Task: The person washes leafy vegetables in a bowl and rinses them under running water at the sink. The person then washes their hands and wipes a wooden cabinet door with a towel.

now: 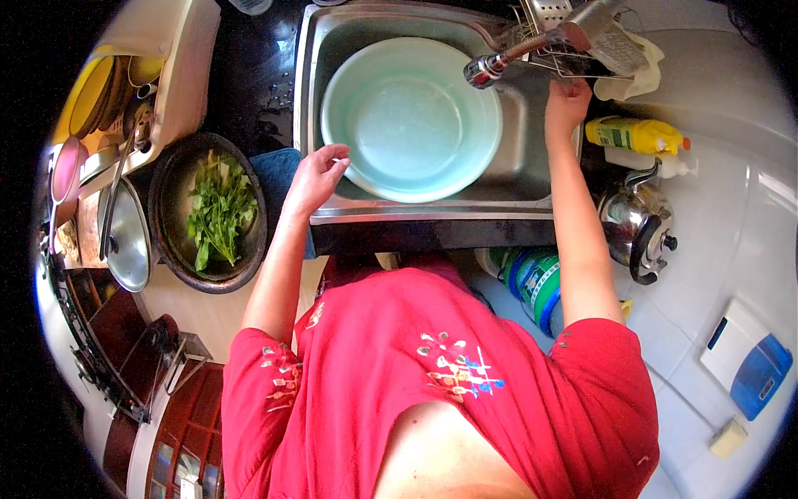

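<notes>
A large pale green plastic basin (416,121) sits in the stainless steel sink (524,141), with what looks like clear water or a bare bottom inside. My left hand (320,176) is beside the basin's near left rim, fingers loosely bent, thumb apart, holding nothing. My right hand (568,101) reaches to the sink's right edge, below the wire rack (544,62). Its fingers are curled, and their tips and anything in them are hard to make out. The faucet (486,71) points over the basin's right side.
Leafy greens (220,208) lie in a dark wok-like pan (253,258) at left, near a glass lid (129,237). A blue cloth (278,170) is left of the sink. A yellow bottle (636,135) and a steel kettle (636,220) stand at right.
</notes>
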Available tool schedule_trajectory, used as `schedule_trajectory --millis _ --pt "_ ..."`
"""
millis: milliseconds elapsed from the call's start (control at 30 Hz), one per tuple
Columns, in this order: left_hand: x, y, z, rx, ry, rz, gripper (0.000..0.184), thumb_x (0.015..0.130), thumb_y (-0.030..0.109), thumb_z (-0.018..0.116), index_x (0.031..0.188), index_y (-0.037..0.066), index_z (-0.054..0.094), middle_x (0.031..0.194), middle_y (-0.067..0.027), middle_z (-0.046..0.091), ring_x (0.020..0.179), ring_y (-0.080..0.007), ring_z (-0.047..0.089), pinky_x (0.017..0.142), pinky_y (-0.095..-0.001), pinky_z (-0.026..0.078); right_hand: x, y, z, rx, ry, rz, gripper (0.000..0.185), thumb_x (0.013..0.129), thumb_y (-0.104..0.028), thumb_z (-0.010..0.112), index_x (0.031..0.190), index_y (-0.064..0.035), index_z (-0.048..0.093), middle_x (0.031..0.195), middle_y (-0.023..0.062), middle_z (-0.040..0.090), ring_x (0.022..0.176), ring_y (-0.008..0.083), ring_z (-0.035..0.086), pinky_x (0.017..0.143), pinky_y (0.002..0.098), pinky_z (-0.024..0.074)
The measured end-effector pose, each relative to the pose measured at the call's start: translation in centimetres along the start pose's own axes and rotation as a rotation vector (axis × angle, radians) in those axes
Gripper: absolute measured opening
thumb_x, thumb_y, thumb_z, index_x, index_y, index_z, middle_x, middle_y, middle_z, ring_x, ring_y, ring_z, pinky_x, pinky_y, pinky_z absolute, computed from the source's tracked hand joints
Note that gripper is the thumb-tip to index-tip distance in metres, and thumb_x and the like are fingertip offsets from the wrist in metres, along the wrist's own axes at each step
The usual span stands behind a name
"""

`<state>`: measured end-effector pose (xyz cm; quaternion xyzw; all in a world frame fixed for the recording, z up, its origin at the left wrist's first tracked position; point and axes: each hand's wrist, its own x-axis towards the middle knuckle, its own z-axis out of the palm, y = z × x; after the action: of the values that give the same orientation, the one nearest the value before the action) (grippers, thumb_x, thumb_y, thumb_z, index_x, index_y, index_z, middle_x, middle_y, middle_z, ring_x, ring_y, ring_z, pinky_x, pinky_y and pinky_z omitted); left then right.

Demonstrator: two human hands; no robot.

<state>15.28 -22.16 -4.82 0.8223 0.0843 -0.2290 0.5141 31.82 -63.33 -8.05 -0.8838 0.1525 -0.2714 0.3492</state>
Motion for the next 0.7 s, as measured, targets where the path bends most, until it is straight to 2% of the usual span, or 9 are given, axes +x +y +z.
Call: schedule_trajectory --millis 133,200,267,300,367,433,567,633,700 --pt "0.0 -0.1 -0.1 -0.007 -0.004 -0.009 0.030 0.086 0.013 0.053 0.109 -0.005 0.055 0.101 -0.0144 0.062 0.094 -0.0179 0.059 0.083 -0.0280 0.045 -0.4 -0.1 -0.8 0.027 -0.115 0.124 0.054 0.071 -0.015 0.069 0.115 0.0031 0.046 0.093 0.0103 0.059 0.089 0.0208 0.054 0.082 0.0324 0.0403" --pt "-0.2 0.5 -0.2 0.016 -0.003 -0.028 0.029 0.086 0.013 0.053 0.110 -0.005 0.055 0.101 -0.0141 0.062 0.094 -0.0178 0.059 0.083 -0.0279 0.045 0.6 0.9 -0.1 0.051 -0.125 -0.052 0.057 0.072 -0.015 0.069 0.120 0.0022 0.043 0.093 0.0104 0.060 0.089 0.0216 0.055 0.081 0.0327 0.0407" --pt "0.0 0.6 0.2 0.020 -0.013 -0.031 0.029 0.086 0.013 0.053 0.110 -0.004 0.055 0.101 -0.0138 0.062 0.094 -0.0177 0.059 0.083 -0.0279 0.045 0.9 2.1 -0.2 0.063 -0.107 -0.151 0.048 0.072 -0.016 0.069 0.112 0.0002 0.048 0.095 0.0119 0.060 0.089 0.0249 0.056 0.082 0.0358 0.0413" --pt "0.1 0.4 0.4 0.015 -0.012 -0.029 0.029 0.086 0.013 0.053 0.110 -0.004 0.055 0.101 -0.0136 0.062 0.094 -0.0177 0.059 0.083 -0.0279 0.045 0.6 2.1 -0.2 0.074 -0.089 -0.164 0.038 0.070 -0.018 0.070 0.101 -0.0014 0.055 0.097 0.0132 0.060 0.090 0.0278 0.057 0.083 0.0387 0.0417" --pt "0.1 0.1 0.5 0.016 -0.011 -0.014 0.029 0.086 0.013 0.053 0.110 -0.003 0.055 0.100 -0.0134 0.062 0.093 -0.0176 0.059 0.083 -0.0278 0.045 0.2 1.8 0.0 0.112 -0.078 -0.121 0.026 0.070 -0.019 0.070 0.089 -0.0031 0.062 0.097 0.0139 0.061 0.089 0.0308 0.057 0.084 0.0417 0.0421" --pt "0.1 0.1 0.6 0.024 -0.019 0.018 0.028 0.086 0.013 0.053 0.110 -0.003 0.055 0.100 -0.0132 0.062 0.092 -0.0175 0.059 0.082 -0.0277 0.045 0.1 1.1 -0.4 0.156 -0.086 -0.008 0.023 0.071 -0.018 0.069 0.087 -0.0035 0.062 0.092 0.0125 0.062 0.087 0.0311 0.058 0.083 0.0419 0.0422" --pt "0.1 0.4 0.5 0.019 -0.009 -0.020 0.028 0.086 0.013 0.053 0.109 -0.003 0.055 0.100 -0.0132 0.062 0.092 -0.0176 0.059 0.082 -0.0278 0.045 3.2 7.3 1.6 0.189 -0.204 0.039 0.020 0.077 -0.016 0.065 0.090 -0.0021 0.061 0.089 0.0104 0.062 0.085 0.0243 0.057 0.077 0.0336 0.0432" --pt "0.2 0.1 0.5 0.014 -0.004 -0.017 0.028 0.086 0.013 0.053 0.109 -0.003 0.055 0.100 -0.0131 0.062 0.092 -0.0176 0.059 0.082 -0.0279 0.045 2.8 6.0 1.4 0.206 -0.166 0.060 0.019 0.084 -0.015 0.059 0.096 0.0005 0.058 0.092 0.0064 0.060 0.082 0.0147 0.057 0.071 0.0241 0.0425" --pt "0.2 0.3 0.3 0.044 0.002 0.000 0.028 0.086 0.013 0.053 0.109 -0.003 0.055 0.100 -0.0132 0.063 0.092 -0.0178 0.059 0.082 -0.0282 0.045 1.5 3.7 0.7 0.280 -0.096 0.130 0.019 0.084 -0.015 0.060 0.096 -0.0006 0.057 0.090 0.0053 0.060 0.081 0.0135 0.056 0.070 0.0246 0.0432"
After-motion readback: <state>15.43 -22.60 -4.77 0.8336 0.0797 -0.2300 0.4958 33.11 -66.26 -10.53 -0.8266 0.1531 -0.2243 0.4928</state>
